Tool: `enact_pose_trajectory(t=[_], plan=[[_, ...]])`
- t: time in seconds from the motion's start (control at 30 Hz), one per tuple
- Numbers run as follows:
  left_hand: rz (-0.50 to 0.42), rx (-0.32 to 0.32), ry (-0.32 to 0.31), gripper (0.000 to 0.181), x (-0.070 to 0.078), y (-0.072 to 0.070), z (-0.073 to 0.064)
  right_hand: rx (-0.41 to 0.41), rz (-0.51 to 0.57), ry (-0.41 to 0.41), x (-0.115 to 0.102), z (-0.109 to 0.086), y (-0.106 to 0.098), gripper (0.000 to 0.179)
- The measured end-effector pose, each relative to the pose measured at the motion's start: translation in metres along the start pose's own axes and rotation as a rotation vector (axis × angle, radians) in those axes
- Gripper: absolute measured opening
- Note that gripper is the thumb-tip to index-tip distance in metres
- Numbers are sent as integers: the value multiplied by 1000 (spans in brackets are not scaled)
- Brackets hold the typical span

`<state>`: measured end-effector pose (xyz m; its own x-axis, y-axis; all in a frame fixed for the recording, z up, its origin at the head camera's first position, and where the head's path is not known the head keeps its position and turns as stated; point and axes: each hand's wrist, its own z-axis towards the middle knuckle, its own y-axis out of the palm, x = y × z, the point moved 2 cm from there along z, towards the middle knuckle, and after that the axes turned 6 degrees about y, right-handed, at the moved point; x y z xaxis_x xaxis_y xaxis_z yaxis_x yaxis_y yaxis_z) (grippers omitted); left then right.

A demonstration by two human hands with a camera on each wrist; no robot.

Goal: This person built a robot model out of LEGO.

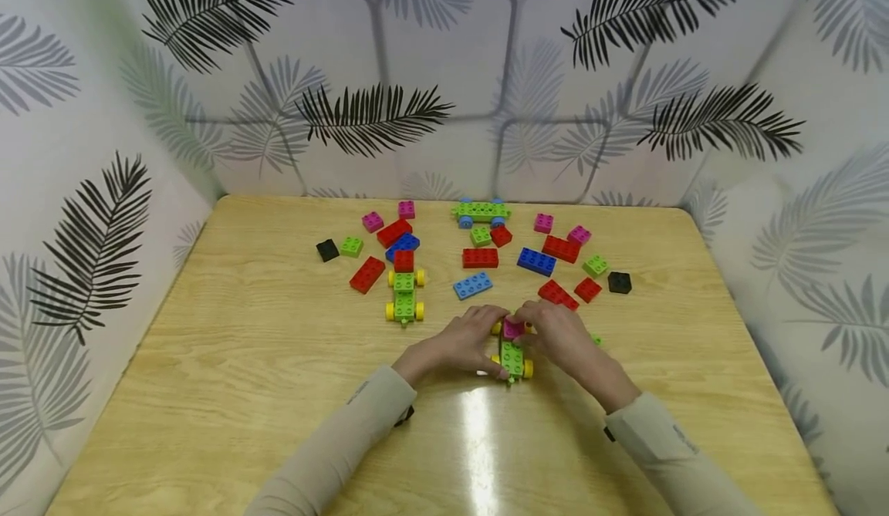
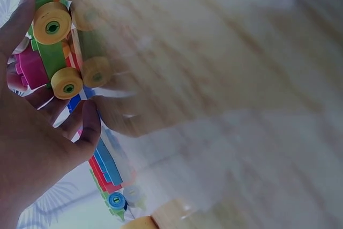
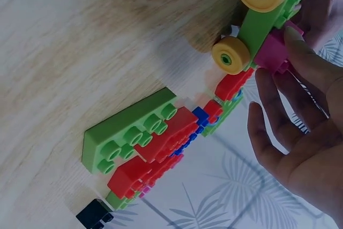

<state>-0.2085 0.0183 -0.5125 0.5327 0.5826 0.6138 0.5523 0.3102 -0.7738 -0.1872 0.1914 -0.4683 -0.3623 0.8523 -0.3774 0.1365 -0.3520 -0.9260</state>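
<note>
A green wheeled base (image 1: 512, 359) with yellow wheels stands on the table in front of me. On its far part sits a magenta brick (image 3: 271, 50). My left hand (image 1: 467, 340) holds the base from the left, thumb by its near end and fingers around the far wheels, as the left wrist view shows. With thumb and fingers, my right hand (image 1: 559, 338) pinches the magenta brick from the right. Further left is a second green base (image 1: 404, 306) with yellow wheels, carrying a red brick (image 1: 403, 261) on its far end.
Beyond my hands lie a light blue brick (image 1: 473, 285), a dark blue brick (image 1: 536, 261), several red bricks and a black brick (image 1: 620, 282). A green base with blue wheels (image 1: 481, 212) stands at the back edge. Beside my right hand is a long green brick (image 3: 128, 132).
</note>
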Motion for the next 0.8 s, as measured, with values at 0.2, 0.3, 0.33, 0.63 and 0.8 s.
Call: enact_pose_trajectory(t=[0.2, 0.3, 0.33, 0.63, 0.8], plan=[[7, 0, 35, 95, 1, 7, -3, -11, 17, 29, -1, -7, 5, 29], [20, 1, 45, 95, 1, 10, -2, 7, 35, 34, 0, -11, 7, 28], [20, 2, 46, 95, 1, 10, -2, 15, 46, 34, 0, -12, 7, 28], [3, 22, 20, 94, 1, 3, -3, 57, 103, 30, 0, -10, 2, 30], [23, 14, 15, 97, -1, 3, -3, 73, 166, 120, 15, -15, -3, 34]])
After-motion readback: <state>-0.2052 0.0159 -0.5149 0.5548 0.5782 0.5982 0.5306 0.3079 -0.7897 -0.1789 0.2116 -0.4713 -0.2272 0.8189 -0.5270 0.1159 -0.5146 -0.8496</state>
